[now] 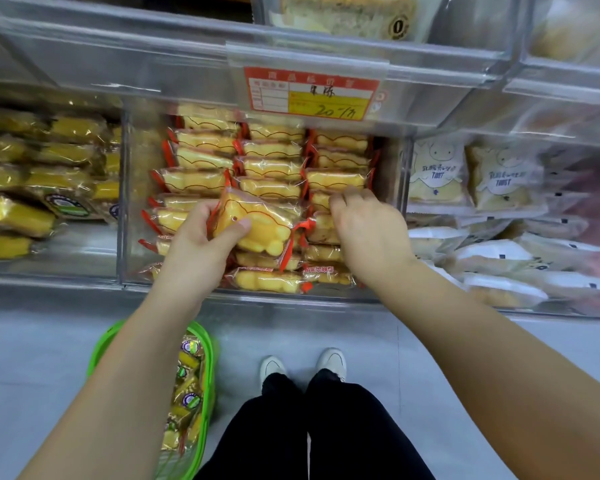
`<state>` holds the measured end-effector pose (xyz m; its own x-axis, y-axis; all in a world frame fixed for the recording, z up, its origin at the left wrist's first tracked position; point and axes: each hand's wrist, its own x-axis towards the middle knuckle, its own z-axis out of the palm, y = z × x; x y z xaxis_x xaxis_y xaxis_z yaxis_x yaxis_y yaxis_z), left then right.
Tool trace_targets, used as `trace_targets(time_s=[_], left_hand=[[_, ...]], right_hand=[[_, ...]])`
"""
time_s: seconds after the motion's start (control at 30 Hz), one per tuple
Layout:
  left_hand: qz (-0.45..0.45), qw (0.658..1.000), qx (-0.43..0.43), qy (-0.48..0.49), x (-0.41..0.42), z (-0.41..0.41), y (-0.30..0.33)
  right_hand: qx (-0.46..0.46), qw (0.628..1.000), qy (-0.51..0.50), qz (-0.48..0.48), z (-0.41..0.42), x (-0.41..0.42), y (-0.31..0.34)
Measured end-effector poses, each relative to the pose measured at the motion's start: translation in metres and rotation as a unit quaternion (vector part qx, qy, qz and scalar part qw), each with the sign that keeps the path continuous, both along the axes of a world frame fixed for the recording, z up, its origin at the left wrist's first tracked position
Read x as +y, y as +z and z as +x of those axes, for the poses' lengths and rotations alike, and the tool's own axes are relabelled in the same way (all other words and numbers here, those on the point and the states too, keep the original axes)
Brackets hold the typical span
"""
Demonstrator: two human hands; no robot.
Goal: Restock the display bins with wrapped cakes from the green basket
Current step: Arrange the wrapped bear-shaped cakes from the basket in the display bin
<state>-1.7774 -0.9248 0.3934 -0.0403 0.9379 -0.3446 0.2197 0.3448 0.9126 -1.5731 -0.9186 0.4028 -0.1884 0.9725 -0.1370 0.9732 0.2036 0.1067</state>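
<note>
The floor (326,334) is pale grey, and a person stands on it in white shoes (331,363) and black trousers in front of a clear middle bin (125,202) in a shop. Close to the person, below the middle bin and a little to its left, the green basket (207,375) sits on the floor with wrapped cakes still inside, so the job is not finished. Up at the middle bin, the left hand (201,244) has its fingers and thumb pressed around one wrapped cake (257,225) with red ends, held tilted just above the front rows. The right hand (368,226) lies on the right row of cakes in the same bin, fingers curled down onto the packs; I cannot tell if it grips one or only pushes them flat. To do this well, I think the right hand should hold the row back to make a gap, and the left hand should slip the cake in flat, same way round as the others, without squashing it. Left of the middle bin are darker yellow cakes (49,181). Right of it are white packs (435,174) that say "TOAST". Above the middle bin hangs a red and yellow price tag (312,93) with "20" written by hand; the rest is too blurry to read.
</note>
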Motion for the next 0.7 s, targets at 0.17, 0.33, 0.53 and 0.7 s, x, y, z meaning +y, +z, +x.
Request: trace_targets(time_s=[0.17,0.33,0.53,0.7], left_hand=[[0.060,0.997,-0.030,-0.037,-0.006,0.000,0.014],[0.084,0.985,-0.072,-0.134,0.000,0.017,0.029],[0.133,0.948,0.078,-0.279,0.014,0.056,0.023],[0.208,0.863,0.265,-0.377,0.027,0.068,0.011]], right_hand=[[0.032,0.998,-0.039,-0.024,-0.004,0.011,0.002],[0.310,0.942,-0.128,-0.036,0.020,0.015,0.041],[0.472,0.869,-0.130,-0.078,0.032,-0.019,0.071],[0.353,0.931,-0.071,-0.066,0.037,-0.031,0.054]])
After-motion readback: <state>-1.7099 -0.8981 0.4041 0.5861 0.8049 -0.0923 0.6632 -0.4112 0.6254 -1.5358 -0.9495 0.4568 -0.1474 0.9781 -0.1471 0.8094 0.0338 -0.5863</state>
